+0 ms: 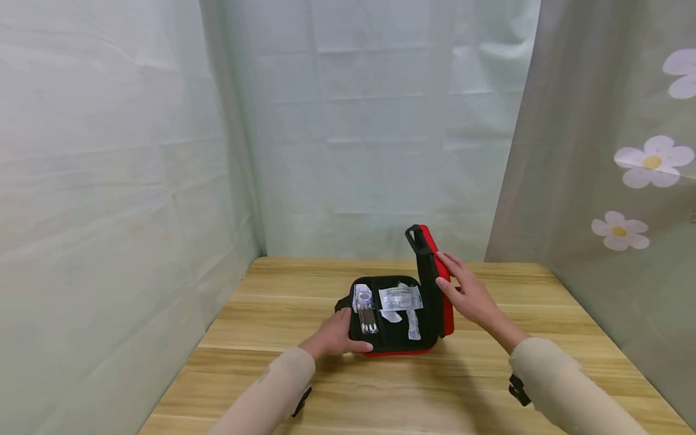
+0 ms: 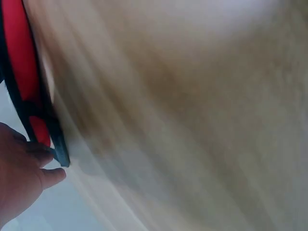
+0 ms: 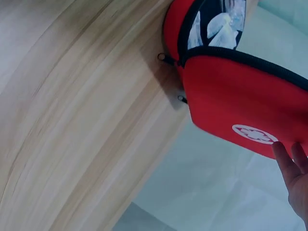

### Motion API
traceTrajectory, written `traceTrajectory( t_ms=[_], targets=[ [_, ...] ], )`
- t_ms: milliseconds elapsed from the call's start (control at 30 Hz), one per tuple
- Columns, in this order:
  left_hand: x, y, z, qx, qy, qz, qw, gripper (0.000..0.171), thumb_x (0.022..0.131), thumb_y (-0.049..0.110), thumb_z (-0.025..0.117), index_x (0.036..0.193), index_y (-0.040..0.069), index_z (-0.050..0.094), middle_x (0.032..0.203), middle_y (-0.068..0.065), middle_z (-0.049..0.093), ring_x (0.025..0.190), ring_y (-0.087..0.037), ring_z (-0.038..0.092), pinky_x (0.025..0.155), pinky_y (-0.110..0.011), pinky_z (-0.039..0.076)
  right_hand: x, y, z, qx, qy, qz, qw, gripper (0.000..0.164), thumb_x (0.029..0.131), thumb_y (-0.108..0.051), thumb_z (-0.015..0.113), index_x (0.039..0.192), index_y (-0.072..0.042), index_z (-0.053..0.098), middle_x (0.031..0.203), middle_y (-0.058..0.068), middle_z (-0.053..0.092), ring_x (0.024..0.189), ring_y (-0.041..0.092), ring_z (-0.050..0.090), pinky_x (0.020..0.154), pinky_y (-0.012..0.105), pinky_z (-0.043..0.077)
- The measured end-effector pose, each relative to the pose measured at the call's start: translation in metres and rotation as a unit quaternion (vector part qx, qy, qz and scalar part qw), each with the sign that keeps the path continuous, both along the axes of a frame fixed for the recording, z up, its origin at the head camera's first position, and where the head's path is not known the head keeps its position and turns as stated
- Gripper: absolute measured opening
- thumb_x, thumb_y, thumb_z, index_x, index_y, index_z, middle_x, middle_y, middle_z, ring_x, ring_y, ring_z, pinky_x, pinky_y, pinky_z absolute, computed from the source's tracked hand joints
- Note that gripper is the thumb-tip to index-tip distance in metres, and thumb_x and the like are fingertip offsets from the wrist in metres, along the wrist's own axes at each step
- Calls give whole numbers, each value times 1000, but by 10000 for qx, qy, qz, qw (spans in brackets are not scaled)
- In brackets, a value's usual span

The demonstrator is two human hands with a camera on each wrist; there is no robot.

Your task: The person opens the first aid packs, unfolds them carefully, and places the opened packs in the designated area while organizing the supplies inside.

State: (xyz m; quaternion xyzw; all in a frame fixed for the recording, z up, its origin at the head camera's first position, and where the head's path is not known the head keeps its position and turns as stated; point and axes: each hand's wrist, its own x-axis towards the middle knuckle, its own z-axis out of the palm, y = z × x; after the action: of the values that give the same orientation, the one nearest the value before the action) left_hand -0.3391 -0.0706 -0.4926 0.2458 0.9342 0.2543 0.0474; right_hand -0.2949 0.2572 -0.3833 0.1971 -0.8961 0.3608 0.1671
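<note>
A red zip case (image 1: 399,352) with black lining stands unfolded on the wooden table. Its lid (image 3: 231,96), carrying a white oval emblem, is raised on the right. Inside lie a clear pack of white-tipped sticks (image 1: 367,311) on the left and white wrapped packets (image 1: 401,298) on the right. My left hand (image 1: 337,334) rests against the near left corner of the base, thumb along the front edge, fingers by the black end loop (image 2: 60,147). My right hand (image 1: 470,295) touches the outside of the lid with extended fingers.
The wooden table (image 1: 261,338) extends around the case. Pale curtains (image 1: 380,133) hang behind it and along both sides. Zipper pulls (image 3: 166,58) hang at the case's hinge side. A black loop (image 1: 414,238) sticks out from the lid's top.
</note>
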Motion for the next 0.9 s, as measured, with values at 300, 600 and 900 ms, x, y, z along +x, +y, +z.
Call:
traceTrajectory(
  t_ms=[300, 600, 900],
  targets=[
    [9, 4, -1, -88, -390, 195, 9990, 116, 78, 61, 76, 153, -8, 20, 155, -26, 31, 140, -44, 32, 113, -62, 21, 10, 37, 6, 60, -4, -215, 9998, 60, 103, -29, 54, 156, -9, 32, 146, 23, 44, 117, 42, 56, 88, 57, 52],
    [9, 7, 0, -73, -477, 202, 9986, 115, 77, 62, 76, 153, -6, 23, 154, -24, 35, 142, -40, 31, 112, -64, 19, 22, 90, 0, 398, -445, -474, 9971, 67, 102, -34, 56, 154, 0, 31, 146, 30, 43, 118, 49, 55, 89, 60, 50],
    [5, 6, -1, -30, -626, 301, 9976, 110, 74, 60, 80, 152, 1, 30, 148, -21, 43, 135, -39, 40, 110, -64, 24, 23, 127, -23, 643, -756, -595, 9933, 82, 94, -41, 68, 152, 3, 31, 145, 31, 43, 115, 49, 58, 87, 58, 52]
  ],
)
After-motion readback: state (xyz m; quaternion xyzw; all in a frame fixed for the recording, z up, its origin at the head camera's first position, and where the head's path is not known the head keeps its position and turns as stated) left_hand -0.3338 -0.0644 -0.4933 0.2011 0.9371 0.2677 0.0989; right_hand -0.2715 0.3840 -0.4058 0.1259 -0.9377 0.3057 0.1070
